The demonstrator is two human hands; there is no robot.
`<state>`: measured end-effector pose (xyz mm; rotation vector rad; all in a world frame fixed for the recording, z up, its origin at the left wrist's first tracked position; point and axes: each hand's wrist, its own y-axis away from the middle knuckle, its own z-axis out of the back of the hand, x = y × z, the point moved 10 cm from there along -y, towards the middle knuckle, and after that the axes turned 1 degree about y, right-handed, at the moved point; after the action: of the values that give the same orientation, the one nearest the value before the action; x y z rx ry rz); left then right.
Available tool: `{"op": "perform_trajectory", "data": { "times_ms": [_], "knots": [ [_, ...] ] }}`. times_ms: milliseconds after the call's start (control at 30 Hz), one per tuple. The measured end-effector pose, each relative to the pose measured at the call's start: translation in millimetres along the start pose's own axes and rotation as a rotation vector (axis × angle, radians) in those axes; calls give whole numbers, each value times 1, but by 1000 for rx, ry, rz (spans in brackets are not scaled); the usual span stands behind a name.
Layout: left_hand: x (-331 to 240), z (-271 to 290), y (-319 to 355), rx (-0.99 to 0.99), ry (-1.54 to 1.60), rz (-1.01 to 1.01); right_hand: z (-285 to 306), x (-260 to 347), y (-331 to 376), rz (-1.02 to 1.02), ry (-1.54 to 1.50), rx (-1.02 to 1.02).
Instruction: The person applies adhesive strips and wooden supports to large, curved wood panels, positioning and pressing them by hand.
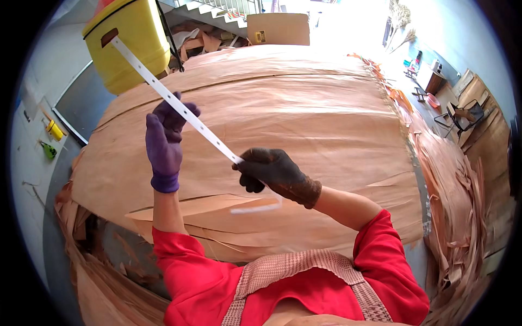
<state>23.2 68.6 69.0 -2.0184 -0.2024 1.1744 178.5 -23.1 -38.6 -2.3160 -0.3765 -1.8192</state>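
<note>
A white perforated tape [163, 89] runs slantwise from the slot of a yellow box [128, 60] at the upper left. My right hand [277, 174], in a dark, stained glove, pinches it over the middle of the stack. Below that hand, the tape's blurred loose tail [255, 208] hangs and bends left. My left hand [165, 144], in a purple glove, is raised beside the tape. Its thumb stands apart, and its loosely curved fingers reach behind the strip without gripping it. Beneath both hands lies a wide stack of thin brown wood veneer sheets [304, 119].
Ragged veneer strips [446, 201] hang along the stack's right side. Lifted torn sheets [179, 214] stick out at its near left edge. A cardboard box [278, 30] stands behind the stack, near stairs [217, 11]. A dark chair [462, 115] is at the right.
</note>
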Motion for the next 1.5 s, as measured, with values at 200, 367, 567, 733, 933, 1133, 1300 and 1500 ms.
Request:
{"op": "perform_trajectory", "data": {
  "times_ms": [200, 367, 567, 733, 933, 1133, 1300, 1500],
  "knots": [
    [-27, -31, -7, -55, -633, -130, 14, -3, 29, -32, 71, -96],
    [-37, -4, -28, -115, -565, -195, 39, 31, 47, 0, 384, -167],
    [-9, 71, -4, -214, -715, 151, 144, 100, 140, 156, 400, -537],
    [108, 60, 98, -13, -672, 216, 216, 148, 353, 173, 872, -1221],
    [174, -165, 271, 990, -904, -65, 195, 90, 579, 62, 679, -1794],
    [239, -176, 338, 1153, -1112, -77, 172, 4, 683, -9, 434, -2049],
    [242, -182, 341, 1172, -1136, -51, 199, -60, 704, -38, 340, -2003],
    [240, -196, 334, 1147, -1199, -19, 312, -127, 708, -9, 171, -1794]
  ]
}}
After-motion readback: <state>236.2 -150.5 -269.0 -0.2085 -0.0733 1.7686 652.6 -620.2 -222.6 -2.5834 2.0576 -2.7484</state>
